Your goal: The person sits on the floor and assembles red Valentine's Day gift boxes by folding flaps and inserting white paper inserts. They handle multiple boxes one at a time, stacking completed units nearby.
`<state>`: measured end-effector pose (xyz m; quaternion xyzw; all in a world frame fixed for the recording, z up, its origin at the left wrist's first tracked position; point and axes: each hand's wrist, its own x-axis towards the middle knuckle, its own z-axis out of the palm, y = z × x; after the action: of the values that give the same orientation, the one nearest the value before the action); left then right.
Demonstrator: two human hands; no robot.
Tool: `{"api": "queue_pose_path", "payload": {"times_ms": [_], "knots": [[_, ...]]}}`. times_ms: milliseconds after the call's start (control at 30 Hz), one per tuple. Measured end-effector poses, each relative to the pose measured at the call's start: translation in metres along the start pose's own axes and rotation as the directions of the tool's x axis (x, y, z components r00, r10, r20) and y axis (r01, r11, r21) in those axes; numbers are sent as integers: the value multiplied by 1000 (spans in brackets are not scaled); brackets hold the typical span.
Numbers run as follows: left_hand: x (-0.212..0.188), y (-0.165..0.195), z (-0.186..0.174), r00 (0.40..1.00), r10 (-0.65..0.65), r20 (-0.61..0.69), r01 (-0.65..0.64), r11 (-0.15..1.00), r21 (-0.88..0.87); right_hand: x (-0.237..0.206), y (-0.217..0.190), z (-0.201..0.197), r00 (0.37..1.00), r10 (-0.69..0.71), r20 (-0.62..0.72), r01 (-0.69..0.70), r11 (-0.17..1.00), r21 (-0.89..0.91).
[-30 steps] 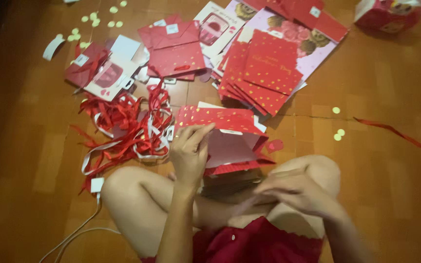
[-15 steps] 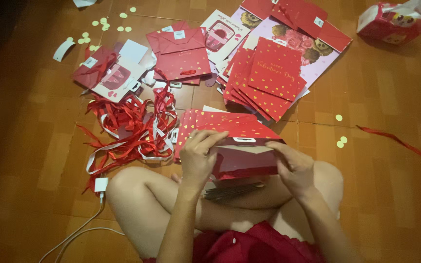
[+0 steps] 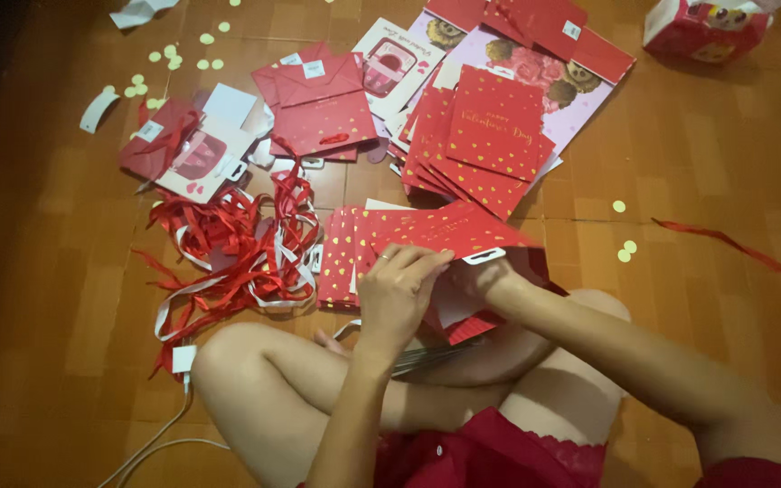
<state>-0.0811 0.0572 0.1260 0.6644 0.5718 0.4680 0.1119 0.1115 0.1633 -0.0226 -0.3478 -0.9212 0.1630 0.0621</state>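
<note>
the landmark here is the tangle of red and white ribbon point(image 3: 228, 258) lying on the wooden floor point(image 3: 38, 298). far up and left of the ribbon sit small pale paper circles point(image 3: 174, 56) and a white paper scrap point(image 3: 97, 108). just above the ribbon lies a flattened red and white gift bag point(image 3: 193, 149). below the ribbon a white cable point(image 3: 160, 434) runs toward the bottom edge. up and right of the ribbon are more flat red bags point(image 3: 318, 104), and further right a fanned pile of red sheets with gold hearts point(image 3: 490, 136) resting on a pink printed sheet point(image 3: 580, 81).

right of the ribbon, touching its edge, a low stack of red heart-print pieces point(image 3: 350, 253) lies on the floor. over it the person holds the red paper bag with gold hearts point(image 3: 458, 230), tilted and partly opened. the left hand point(image 3: 399, 294) is curled with its fingers pinching the near edge of the bag. the right hand point(image 3: 476, 276) is pushed up inside or under the bag, mostly hidden, so i cannot tell how far it is closed. metal scissors point(image 3: 422, 357) rest on the crossed legs below the hands.

far right of the ribbon lie a loose red ribbon strip point(image 3: 725, 242), more circles point(image 3: 625, 248), and a red box point(image 3: 702, 27).

judging by the piles, several bags look done; this one is mid-shaping, and much ribbon and many flat sheets remain.
</note>
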Motion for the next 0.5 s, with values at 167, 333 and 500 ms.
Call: {"api": "queue_pose_path", "payload": {"times_ms": [167,333,500], "knots": [[-1,-7,-2,999,-25,-43,25,1000,-6,28,2,2,948,-14,318,-68,967,247],[-2,-18,-12,990,-96,-105,92,995,-39,36,20,-20,956,50,288,-100,982,159],[3,-17,-14,986,-128,-106,125,991,-42,49,16,-21,975,51,216,-89,982,167]]}}
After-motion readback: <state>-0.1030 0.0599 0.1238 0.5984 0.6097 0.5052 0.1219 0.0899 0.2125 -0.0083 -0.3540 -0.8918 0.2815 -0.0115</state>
